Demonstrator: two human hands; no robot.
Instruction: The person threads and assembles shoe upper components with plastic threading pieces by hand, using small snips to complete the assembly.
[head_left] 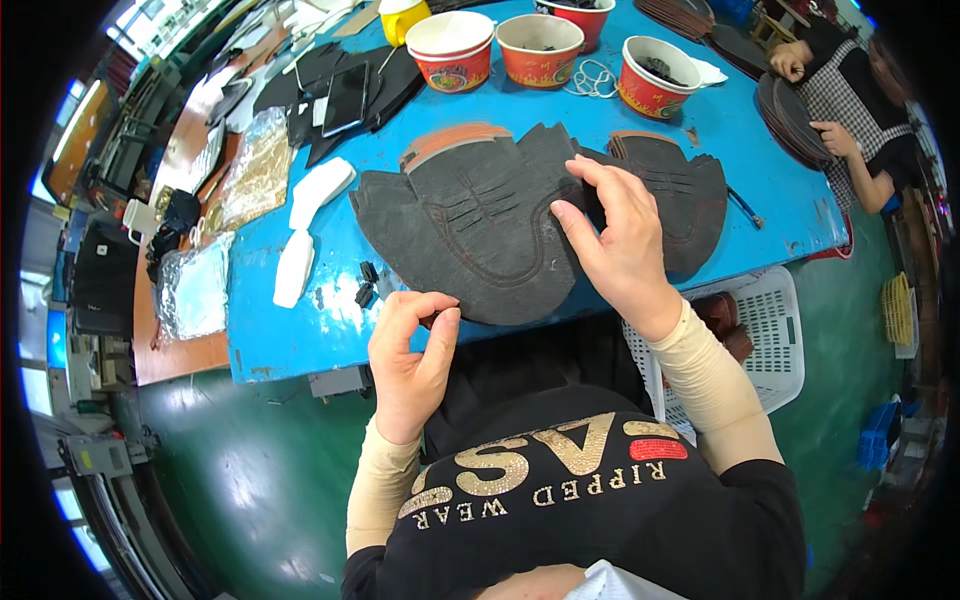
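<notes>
The right hand (615, 235) pressed open fingers onto the dark shoe upper (470, 225), while the left hand (410, 355), just below its edge, pinched a small black piece (432, 319).

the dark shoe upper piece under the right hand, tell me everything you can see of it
The dark shoe upper piece is a flat, dark grey cut panel that looks like suede or felt, with scalloped edges, stitched lines and short slits near its middle. An orange-brown strip shows along its top edge. It lies flat on the blue table, its near edge overhanging. The right hand presses its right side; the left hand pinches something small at its near edge.
</notes>
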